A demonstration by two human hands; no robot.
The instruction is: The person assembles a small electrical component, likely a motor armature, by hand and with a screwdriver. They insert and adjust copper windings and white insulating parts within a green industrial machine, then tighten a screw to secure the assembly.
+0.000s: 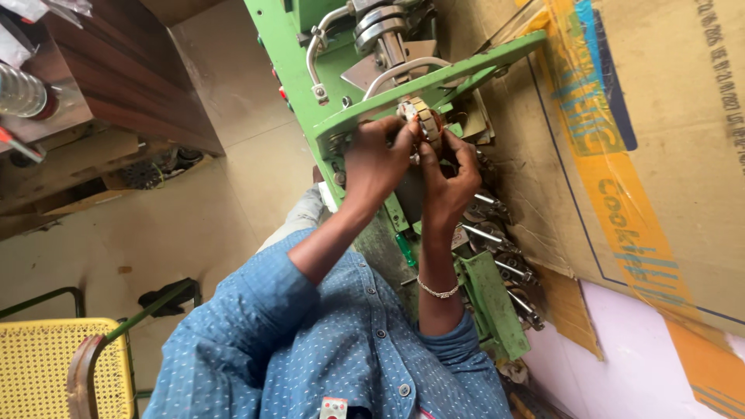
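Both my hands meet at a small round metal part with copper-coloured winding (427, 124), held against the arm of a green machine (434, 77). My left hand (376, 159) grips the part from the left, fingers curled on its rim. From below and to the right, my right hand (450, 182), with a bead bracelet on its wrist, pinches the same part. A curved metal bar and a steel spindle (380, 31) stand just above the part. My blue dotted sleeves fill the lower frame.
A row of metal shafts with round heads (500, 244) lies along the machine's green bracket at the right. A green-handled screwdriver (405, 250) lies between my forearms. Printed cardboard (660, 155) covers the right side. At lower left is a yellow woven chair (46, 365), and a wooden cabinet (116, 70) at upper left.
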